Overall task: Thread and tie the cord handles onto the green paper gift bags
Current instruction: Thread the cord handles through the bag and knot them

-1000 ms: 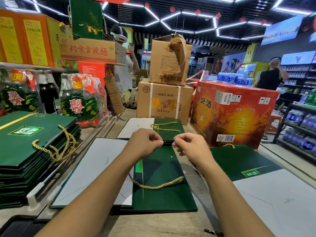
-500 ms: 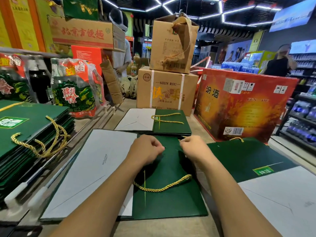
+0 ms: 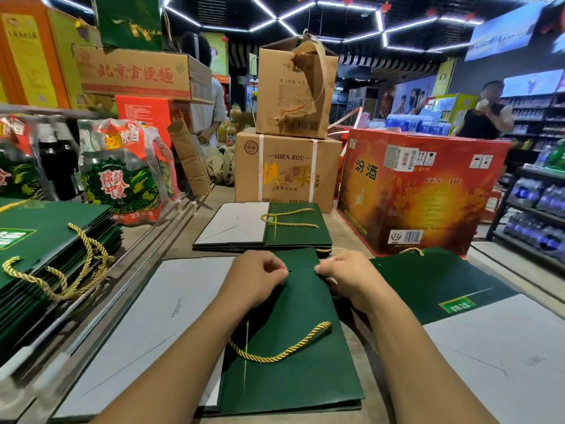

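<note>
Both our hands had dropped since a second before and sat lower on the green bag, a touch further apart, so that two small holes near its top edge showed between them. Our left hand had its fingers curled, thumb and forefinger pinched together at the left hole. Our right hand was curled round the bag's top right edge. Whether either pinch held a cord end we could not tell. The bag lay flat on the surface directly before us, with one gold cord looped loose across its face.

We judged the job well along: a tall stack of corded bags stood at our left, and a smaller pile, also corded, lay just beyond our hands. This bag seemed half done, since the two holes by our fingers looked empty, so threading and knotting were left. Another bag waited at our right, only a bit of cord showing at its top.

The loose cord's left end ran under our left forearm, our fingertips were mostly tucked out of sight, and no knot could be made out anywhere
</note>
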`<act>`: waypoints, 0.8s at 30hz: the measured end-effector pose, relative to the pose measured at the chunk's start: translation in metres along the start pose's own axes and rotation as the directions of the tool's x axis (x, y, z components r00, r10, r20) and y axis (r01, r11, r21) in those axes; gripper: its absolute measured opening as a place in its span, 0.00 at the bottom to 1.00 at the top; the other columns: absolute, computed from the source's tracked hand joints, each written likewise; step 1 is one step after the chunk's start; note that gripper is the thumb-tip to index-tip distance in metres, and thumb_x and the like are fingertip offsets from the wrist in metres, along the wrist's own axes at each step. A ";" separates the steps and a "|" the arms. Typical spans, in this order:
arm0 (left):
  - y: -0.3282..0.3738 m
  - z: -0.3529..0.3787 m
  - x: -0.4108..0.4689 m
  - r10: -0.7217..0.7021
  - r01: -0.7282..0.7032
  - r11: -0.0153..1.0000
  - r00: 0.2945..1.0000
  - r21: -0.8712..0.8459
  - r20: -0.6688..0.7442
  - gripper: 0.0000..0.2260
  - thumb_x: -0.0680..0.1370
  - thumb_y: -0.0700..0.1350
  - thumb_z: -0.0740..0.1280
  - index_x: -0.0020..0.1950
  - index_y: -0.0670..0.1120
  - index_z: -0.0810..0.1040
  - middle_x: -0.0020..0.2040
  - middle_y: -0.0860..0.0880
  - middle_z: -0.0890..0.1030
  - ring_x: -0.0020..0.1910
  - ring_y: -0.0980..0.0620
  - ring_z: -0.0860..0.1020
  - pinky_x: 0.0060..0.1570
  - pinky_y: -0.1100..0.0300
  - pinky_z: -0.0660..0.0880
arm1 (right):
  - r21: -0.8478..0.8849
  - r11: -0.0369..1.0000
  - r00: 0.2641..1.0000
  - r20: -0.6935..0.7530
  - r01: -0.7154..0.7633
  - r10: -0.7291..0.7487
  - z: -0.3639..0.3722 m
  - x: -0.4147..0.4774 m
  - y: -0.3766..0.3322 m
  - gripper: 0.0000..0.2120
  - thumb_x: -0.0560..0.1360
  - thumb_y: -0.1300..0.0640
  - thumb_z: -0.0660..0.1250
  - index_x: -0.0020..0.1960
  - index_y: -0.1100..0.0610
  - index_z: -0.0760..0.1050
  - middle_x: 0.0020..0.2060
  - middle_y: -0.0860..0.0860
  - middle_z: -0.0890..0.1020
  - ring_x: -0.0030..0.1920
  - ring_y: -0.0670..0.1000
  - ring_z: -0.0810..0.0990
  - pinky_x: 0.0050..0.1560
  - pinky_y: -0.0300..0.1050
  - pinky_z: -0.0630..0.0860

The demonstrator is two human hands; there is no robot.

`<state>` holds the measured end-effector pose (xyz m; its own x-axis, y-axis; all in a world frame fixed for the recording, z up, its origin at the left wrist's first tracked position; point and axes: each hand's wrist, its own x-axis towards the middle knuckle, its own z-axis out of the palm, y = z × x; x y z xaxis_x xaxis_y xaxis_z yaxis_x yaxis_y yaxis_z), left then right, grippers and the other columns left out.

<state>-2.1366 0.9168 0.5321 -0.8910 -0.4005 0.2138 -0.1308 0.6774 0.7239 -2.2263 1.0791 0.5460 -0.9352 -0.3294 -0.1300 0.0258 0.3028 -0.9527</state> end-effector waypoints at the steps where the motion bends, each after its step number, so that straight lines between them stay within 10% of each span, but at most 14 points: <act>1: 0.003 0.000 0.000 0.012 -0.012 1.000 1.000 -0.016 -0.003 0.03 0.79 0.47 0.71 0.46 0.54 0.84 0.43 0.57 0.84 0.44 0.57 0.81 0.46 0.58 0.79 | 0.030 1.000 1.000 0.008 0.006 -0.006 0.000 -0.002 0.000 0.05 0.76 0.70 0.69 0.42 0.67 0.81 0.34 0.58 0.83 0.28 0.50 0.82 0.28 0.41 0.77; 24: 0.037 0.015 0.011 0.285 -0.254 0.937 0.952 0.238 -0.108 0.07 0.80 0.46 0.69 0.57 0.48 0.84 0.51 0.49 0.82 0.51 0.50 0.79 0.56 0.53 0.78 | 0.022 0.958 0.957 -0.059 0.287 -0.285 0.003 0.001 -0.001 0.07 0.75 0.67 0.71 0.40 0.58 0.82 0.28 0.47 0.81 0.30 0.44 0.78 0.30 0.37 0.73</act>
<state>-2.1577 0.9471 0.5515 -0.8391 -0.2549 0.4806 -0.0003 0.8837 0.4681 -2.2262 1.0757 0.5456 -0.9228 -0.3490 0.1632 -0.2354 0.1755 -0.9559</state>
